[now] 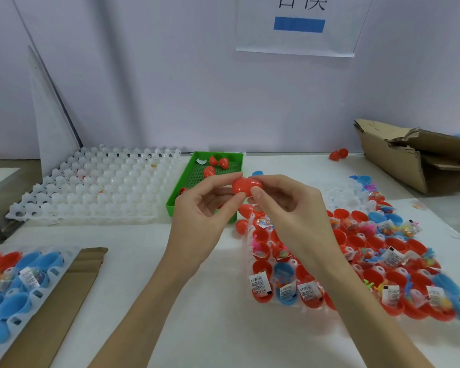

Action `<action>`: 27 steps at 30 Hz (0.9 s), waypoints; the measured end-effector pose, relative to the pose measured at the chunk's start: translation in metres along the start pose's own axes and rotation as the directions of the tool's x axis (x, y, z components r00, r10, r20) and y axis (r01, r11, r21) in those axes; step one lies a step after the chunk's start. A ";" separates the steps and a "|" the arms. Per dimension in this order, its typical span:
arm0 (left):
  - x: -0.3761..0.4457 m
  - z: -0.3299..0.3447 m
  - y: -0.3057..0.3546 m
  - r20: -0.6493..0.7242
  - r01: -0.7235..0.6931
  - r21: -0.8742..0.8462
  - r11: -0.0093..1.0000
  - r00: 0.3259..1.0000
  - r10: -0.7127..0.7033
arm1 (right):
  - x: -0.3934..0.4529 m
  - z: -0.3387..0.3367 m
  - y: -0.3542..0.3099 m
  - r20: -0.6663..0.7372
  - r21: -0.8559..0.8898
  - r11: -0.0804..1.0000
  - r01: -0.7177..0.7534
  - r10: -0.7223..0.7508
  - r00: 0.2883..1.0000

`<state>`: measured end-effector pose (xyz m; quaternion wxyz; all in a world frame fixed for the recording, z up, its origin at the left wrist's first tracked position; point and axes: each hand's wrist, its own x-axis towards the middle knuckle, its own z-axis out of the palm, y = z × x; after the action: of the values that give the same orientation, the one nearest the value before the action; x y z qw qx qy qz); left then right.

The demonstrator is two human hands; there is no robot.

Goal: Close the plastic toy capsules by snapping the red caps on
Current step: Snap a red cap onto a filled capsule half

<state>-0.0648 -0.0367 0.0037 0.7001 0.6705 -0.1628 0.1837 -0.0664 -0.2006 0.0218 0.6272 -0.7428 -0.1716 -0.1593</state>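
Both hands raised over mid-table, meeting on one red capsule [247,185]: left hand [201,213] pinches its left end between thumb and fingertips, right hand [290,208] pinches its right end the same way, so the capsule hangs above the near corner of the green tray [182,185]. Tray is a shallow perforated one — a few loose red caps [218,162] lie at its far end. Two more red pieces [243,217] sit on the table just beside the tray's right edge, under the right hand. To the right, partly hidden by the right forearm, a clear holder [252,232] full of open red and blue capsule halves [398,247], many stuffed with small toys and white printed slips; it runs to the frame's right edge. Far left, a white moulded tray [91,192] of empty cups, touching the green tray's left side. Near-left corner: another holder of blue and red halves [19,274], with a strip of cardboard [72,288] beside it. Torn cardboard box [404,155] at the far right; two red pieces [339,154] near the wall — a paper sign [298,25] hangs above. Bare white tabletop [202,314] shows between the forearms and forward of the left holder.
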 end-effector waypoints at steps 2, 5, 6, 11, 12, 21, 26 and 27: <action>0.000 -0.001 0.001 0.009 -0.011 0.004 1.000 1.000 0.011 | 0.000 0.000 0.000 0.004 0.004 1.000 0.000 0.000 1.000; -0.001 -0.001 0.002 0.023 -0.029 0.022 0.999 0.999 0.028 | 0.001 0.001 0.000 0.010 0.007 1.000 -0.011 0.011 1.000; -0.001 -0.001 0.002 0.025 -0.031 0.029 0.999 0.999 0.030 | 0.001 0.001 0.000 0.010 0.006 1.000 -0.014 0.014 1.000; -0.001 -0.003 0.000 0.056 -0.053 0.055 0.997 0.997 0.050 | 0.001 0.002 -0.002 0.018 0.023 0.998 -0.052 0.051 0.999; -0.001 -0.003 0.000 0.064 -0.057 0.058 0.997 0.996 0.054 | 0.000 0.002 -0.002 0.021 0.050 0.996 -0.079 0.078 0.997; -0.003 0.008 0.004 0.154 -0.064 0.051 0.997 0.987 0.055 | -0.008 0.007 -0.009 0.238 0.538 0.708 -0.457 0.392 0.888; 0.000 0.002 0.008 0.096 -0.057 -0.018 0.998 0.994 0.059 | -0.006 0.011 -0.011 0.331 0.678 0.535 -0.504 0.389 0.860; 0.000 0.002 0.009 0.091 -0.050 -0.051 0.997 0.994 0.055 | -0.006 0.013 -0.011 0.342 0.685 0.523 -0.508 0.384 0.857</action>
<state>-0.0691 -0.0386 0.0114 0.7028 0.6566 -0.2171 0.1667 -0.0761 -0.1867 0.0266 0.8823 -0.4407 -0.0715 0.1488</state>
